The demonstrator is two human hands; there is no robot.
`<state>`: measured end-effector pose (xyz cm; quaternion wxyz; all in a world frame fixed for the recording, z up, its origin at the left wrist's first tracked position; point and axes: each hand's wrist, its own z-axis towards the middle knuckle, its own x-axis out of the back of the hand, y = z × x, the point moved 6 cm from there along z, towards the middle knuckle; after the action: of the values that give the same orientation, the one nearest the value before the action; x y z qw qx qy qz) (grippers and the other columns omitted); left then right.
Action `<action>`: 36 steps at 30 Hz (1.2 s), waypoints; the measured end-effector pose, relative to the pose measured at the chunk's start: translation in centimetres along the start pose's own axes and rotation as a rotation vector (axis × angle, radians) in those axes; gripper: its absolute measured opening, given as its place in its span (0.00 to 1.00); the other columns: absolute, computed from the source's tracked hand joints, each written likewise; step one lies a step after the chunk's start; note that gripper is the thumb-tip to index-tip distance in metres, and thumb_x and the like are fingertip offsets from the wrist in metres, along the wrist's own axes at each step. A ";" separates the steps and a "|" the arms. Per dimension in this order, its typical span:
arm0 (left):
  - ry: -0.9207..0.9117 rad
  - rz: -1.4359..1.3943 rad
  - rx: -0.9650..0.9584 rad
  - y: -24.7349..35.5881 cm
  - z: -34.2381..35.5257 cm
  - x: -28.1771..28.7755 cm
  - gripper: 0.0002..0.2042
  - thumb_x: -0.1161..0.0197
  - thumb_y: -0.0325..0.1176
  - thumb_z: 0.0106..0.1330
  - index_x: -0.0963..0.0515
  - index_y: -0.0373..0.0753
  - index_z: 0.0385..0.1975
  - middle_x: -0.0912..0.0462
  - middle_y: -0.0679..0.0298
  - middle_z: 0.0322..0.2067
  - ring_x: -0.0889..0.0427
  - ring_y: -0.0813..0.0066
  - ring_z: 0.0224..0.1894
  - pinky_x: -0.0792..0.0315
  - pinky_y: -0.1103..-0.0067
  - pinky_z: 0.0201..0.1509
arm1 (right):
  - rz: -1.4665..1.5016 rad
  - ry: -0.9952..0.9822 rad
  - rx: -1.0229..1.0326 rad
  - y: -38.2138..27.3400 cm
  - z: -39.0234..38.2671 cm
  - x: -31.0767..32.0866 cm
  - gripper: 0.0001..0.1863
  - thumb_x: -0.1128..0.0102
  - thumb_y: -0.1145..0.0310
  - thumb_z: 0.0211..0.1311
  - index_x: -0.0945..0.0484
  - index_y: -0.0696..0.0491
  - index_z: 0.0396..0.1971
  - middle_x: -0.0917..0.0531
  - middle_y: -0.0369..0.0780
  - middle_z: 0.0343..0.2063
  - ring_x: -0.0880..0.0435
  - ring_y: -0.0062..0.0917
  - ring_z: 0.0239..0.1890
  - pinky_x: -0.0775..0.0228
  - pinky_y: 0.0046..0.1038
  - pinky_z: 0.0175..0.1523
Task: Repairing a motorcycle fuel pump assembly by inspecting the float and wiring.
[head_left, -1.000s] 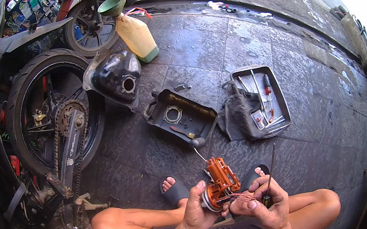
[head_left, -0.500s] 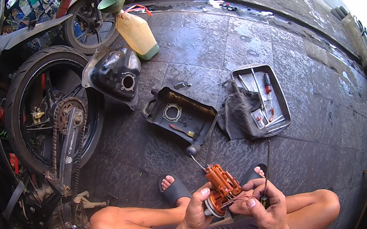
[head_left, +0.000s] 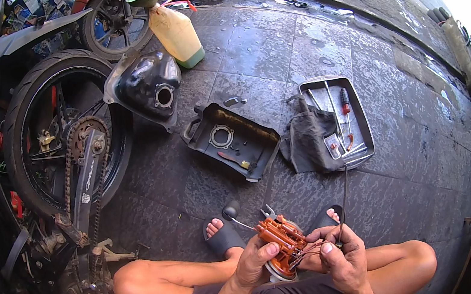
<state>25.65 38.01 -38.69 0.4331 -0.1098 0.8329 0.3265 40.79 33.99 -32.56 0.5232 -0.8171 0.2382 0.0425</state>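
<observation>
My left hand [head_left: 252, 269] grips an orange plastic pump assembly [head_left: 276, 235] with a pale round base, in front of my lap. A dark float [head_left: 231, 210] on a thin wire arm sticks out to its upper left. My right hand [head_left: 344, 264] is closed around a long thin screwdriver [head_left: 345, 194], its shaft pointing up, and pinches thin wires [head_left: 306, 252] at the pump's right side. The screwdriver's handle is mostly hidden in my fingers.
A motorcycle rear wheel [head_left: 36, 177] with chain stands left, beside a metal tank [head_left: 140, 82]. A jug [head_left: 176, 37] with a funnel stands behind. Ahead lie a black open container [head_left: 205, 145] with a ring and small parts, and a tool tray [head_left: 359, 119] with cloth.
My left hand has tilted the pump assembly, so its float has swung left and down, away from the black container. The surroundings sit slightly higher in the picture.
</observation>
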 end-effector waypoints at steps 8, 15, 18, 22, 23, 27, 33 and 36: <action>0.080 -0.114 -0.149 1.9 -0.9 1.1 0.28 0.42 0.39 0.61 0.35 0.29 0.58 0.24 0.51 0.52 0.20 0.64 0.52 0.25 0.71 0.59 | -0.849 -0.103 0.448 -4.3 -2.0 -0.5 0.21 0.44 0.65 0.64 0.26 0.62 0.53 0.18 0.46 0.34 0.16 0.29 0.33 0.21 0.29 0.42; 0.261 0.178 -0.315 3.6 -1.3 0.6 0.27 0.41 0.46 0.67 0.35 0.30 0.56 0.22 0.55 0.46 0.18 0.70 0.47 0.23 0.75 0.54 | -1.094 -0.288 0.230 -9.7 -5.8 -1.5 0.24 0.43 0.86 0.56 0.25 0.60 0.56 0.20 0.48 0.38 0.17 0.42 0.42 0.26 0.32 0.47; 0.270 0.232 -0.361 4.0 -1.7 0.1 0.24 0.43 0.43 0.69 0.34 0.30 0.56 0.22 0.56 0.46 0.19 0.72 0.47 0.25 0.77 0.54 | -1.193 -0.352 0.241 -10.3 -6.1 -2.2 0.24 0.40 0.86 0.52 0.23 0.60 0.53 0.19 0.47 0.36 0.17 0.42 0.38 0.24 0.33 0.43; 0.290 0.218 -0.387 4.2 -2.0 0.0 0.24 0.43 0.43 0.68 0.34 0.30 0.55 0.22 0.55 0.46 0.19 0.72 0.47 0.25 0.77 0.54 | -1.227 -0.394 0.245 -10.8 -5.9 -3.0 0.23 0.39 0.84 0.52 0.22 0.60 0.51 0.20 0.46 0.36 0.17 0.39 0.36 0.24 0.33 0.41; 0.286 0.217 -0.385 4.3 -2.0 -0.1 0.24 0.43 0.43 0.68 0.34 0.30 0.55 0.22 0.55 0.46 0.19 0.72 0.47 0.25 0.77 0.54 | -1.241 -0.413 0.263 -11.0 -5.9 -3.3 0.23 0.38 0.84 0.52 0.22 0.60 0.51 0.20 0.45 0.35 0.17 0.38 0.36 0.24 0.33 0.40; 0.266 0.232 -0.356 4.3 -2.0 -0.3 0.25 0.44 0.43 0.67 0.34 0.29 0.55 0.21 0.55 0.46 0.19 0.72 0.47 0.25 0.77 0.54 | -1.294 -0.432 0.321 -11.6 -6.0 -3.7 0.23 0.38 0.83 0.51 0.22 0.60 0.51 0.20 0.45 0.36 0.16 0.37 0.36 0.24 0.32 0.39; 0.249 0.404 -0.381 5.2 -2.5 -1.1 0.23 0.44 0.40 0.69 0.34 0.27 0.56 0.21 0.54 0.46 0.19 0.71 0.47 0.25 0.76 0.55 | -1.454 -0.513 0.361 -12.7 -5.9 -4.4 0.22 0.42 0.80 0.53 0.23 0.61 0.51 0.21 0.46 0.37 0.17 0.36 0.35 0.25 0.33 0.39; 0.233 0.405 -0.371 5.3 -2.5 -1.6 0.23 0.44 0.39 0.71 0.35 0.27 0.56 0.21 0.54 0.46 0.19 0.71 0.47 0.25 0.76 0.55 | -1.448 -0.554 0.357 -13.4 -5.8 -4.8 0.22 0.44 0.79 0.54 0.24 0.62 0.52 0.22 0.46 0.38 0.18 0.37 0.36 0.25 0.34 0.41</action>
<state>22.51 40.26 -34.06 0.2331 -0.0555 0.8082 0.5379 41.33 35.13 -17.28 0.5839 -0.6324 -0.4878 -0.1454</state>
